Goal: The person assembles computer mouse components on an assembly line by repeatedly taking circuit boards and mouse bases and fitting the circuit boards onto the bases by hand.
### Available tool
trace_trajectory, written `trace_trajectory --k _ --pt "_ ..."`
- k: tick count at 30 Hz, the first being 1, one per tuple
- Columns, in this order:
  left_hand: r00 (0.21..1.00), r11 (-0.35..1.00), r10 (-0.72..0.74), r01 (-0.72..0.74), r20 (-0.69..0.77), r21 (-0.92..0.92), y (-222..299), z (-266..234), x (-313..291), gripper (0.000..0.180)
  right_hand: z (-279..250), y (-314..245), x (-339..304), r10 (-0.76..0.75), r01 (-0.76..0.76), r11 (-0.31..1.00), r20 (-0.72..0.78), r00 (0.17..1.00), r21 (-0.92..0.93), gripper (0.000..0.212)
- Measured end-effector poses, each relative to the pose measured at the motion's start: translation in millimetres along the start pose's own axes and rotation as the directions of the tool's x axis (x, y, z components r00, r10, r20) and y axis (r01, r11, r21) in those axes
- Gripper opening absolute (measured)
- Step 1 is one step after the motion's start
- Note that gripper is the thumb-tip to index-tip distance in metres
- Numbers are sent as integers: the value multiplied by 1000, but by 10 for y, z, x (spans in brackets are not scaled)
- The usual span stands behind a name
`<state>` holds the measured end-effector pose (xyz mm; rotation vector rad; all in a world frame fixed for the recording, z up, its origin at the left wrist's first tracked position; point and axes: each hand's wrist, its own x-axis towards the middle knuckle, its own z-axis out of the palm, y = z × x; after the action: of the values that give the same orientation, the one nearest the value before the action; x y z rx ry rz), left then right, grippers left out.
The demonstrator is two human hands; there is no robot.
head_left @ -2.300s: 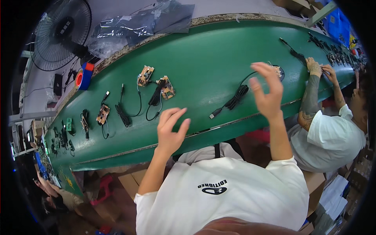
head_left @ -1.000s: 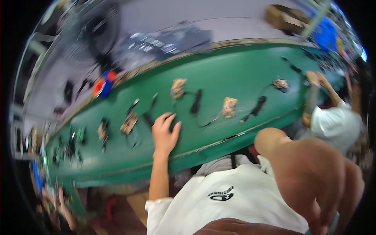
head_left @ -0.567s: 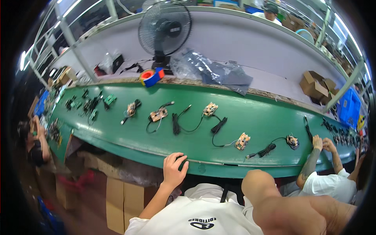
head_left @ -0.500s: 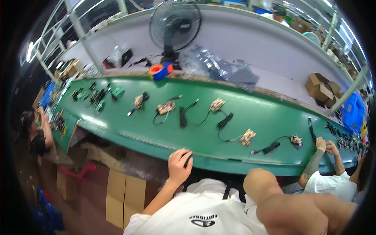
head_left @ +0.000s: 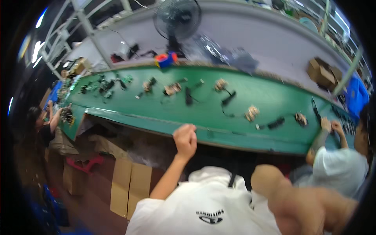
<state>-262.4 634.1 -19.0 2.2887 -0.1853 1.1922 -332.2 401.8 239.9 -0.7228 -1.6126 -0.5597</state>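
Note:
My left hand point(head_left: 185, 140) is curled closed above the near edge of the green work surface point(head_left: 156, 107). Whatever its fingers hold, if anything, is hidden. My right hand point(head_left: 270, 181) is low at the right, large and blurred, and its fingers cannot be made out. Ahead of my left hand lie small tan wound-wire bundles, one point(head_left: 172, 89) with a dark cable beside it. Farther right are another tan bundle point(head_left: 252, 113), a black coiled cable point(head_left: 276, 123) and a darker bundle point(head_left: 300, 119).
A fan point(head_left: 177, 19) stands behind the surface, near tape rolls point(head_left: 166, 59) and plastic bags point(head_left: 219, 53). At the right a co-worker point(head_left: 337, 168) handles cables; another person point(head_left: 45, 121) sits at the far left. A cardboard box point(head_left: 131, 188) stands below.
My left hand has curled from spread fingers into a closed shape. The whole view has shifted, with the green surface higher in the picture. My right arm has moved slightly.

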Motion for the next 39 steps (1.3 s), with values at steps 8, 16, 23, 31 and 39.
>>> trace_trajectory --k 8,16,23,31,39 --pt "983 993 -26 46 183 -107 -204 -193 152 20 -697 249 -1051 488 -731 528 -551 677 -431 45" --pt "862 989 -141 146 486 28 -987 -531 811 10 -477 356 -2033 626 -545 -203 -536 566 -813 12" --pt "756 1000 0 -17 654 20 -913 -548 880 32 -521 331 -1829 675 -562 -331 -606 421 -758 12" --pt "631 987 -18 -111 776 112 -1435 -842 615 32 -451 363 -1875 724 -576 -305 -578 378 -759 10" --pt "881 996 -67 84 468 -16 -1055 -421 665 29 -413 411 -2106 557 -553 -282 -603 571 -784 13"
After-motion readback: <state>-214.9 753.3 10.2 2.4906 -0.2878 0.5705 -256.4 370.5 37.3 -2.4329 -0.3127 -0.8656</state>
